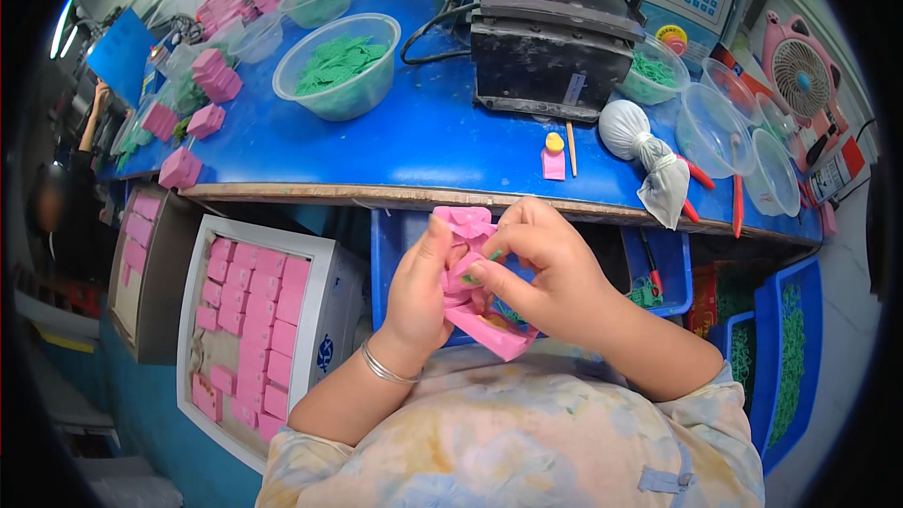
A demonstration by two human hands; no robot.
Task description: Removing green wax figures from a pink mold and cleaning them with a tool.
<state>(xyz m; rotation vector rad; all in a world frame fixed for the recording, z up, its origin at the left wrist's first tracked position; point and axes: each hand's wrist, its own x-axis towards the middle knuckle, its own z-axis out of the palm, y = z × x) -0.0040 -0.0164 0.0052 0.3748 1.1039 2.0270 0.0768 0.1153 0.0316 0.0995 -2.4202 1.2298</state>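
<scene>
In front of my body, over the table's front edge, a soft, bent pink rubbery piece (pixel 499 331) is gripped in my left hand (pixel 417 299). A silver bangle circles that wrist. My right hand (pixel 553 268) is closed at the pink piece, thumb and forefinger pinched at a small green bit (pixel 496 255). My fingers partly cover the pink piece and the green bit, so I cannot tell whether the bit is still seated in it. Below my hands, a blue tray (pixel 388 254) contains thin green pieces.
A white box (pixel 194 273) of pink blocks stands at left. On the blue table (pixel 423 141) are a bowl (pixel 339 99) of green pieces, a black press (pixel 550 66), a tied white cloth bundle (pixel 625 129) and red-handled tools (pixel 737 207). Blue bins (pixel 814 339) stand at right; another person (pixel 71 188) is far left.
</scene>
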